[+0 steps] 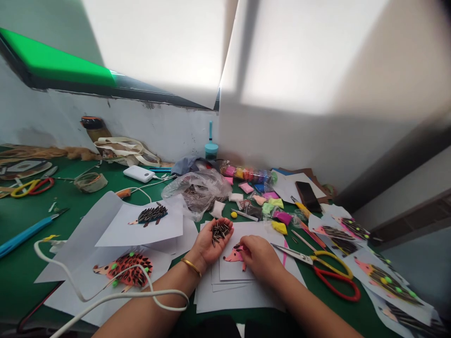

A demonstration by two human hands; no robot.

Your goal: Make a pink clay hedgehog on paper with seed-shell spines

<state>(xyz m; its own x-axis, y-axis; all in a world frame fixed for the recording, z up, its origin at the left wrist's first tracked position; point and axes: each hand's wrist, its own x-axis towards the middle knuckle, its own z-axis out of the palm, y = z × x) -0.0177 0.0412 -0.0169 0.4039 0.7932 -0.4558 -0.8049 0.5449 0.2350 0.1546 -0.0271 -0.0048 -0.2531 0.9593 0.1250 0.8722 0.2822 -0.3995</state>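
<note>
My left hand (211, 244) is cupped palm up and holds a small heap of striped sunflower seeds (220, 231). Just right of it, my right hand (259, 258) has its fingers pinched together against a pink clay hedgehog (232, 255) on a white sheet (230, 272). A dark seed shows by those fingertips; whatever sits inside the pinch is hidden. The hedgehog's snout points left, and my fingers cover its right side. More white paper lies stacked beneath. Scissors (317, 263) with yellow and red handles lie beside my right hand.
Finished hedgehog pictures lie left (123, 270) and right (387, 281). Behind my hands are a plastic bag of seeds (197, 192), clay packets (278, 216) and a phone (307, 196). A white cable (116, 298) loops over my left forearm. A blue craft knife (30, 234) lies far left.
</note>
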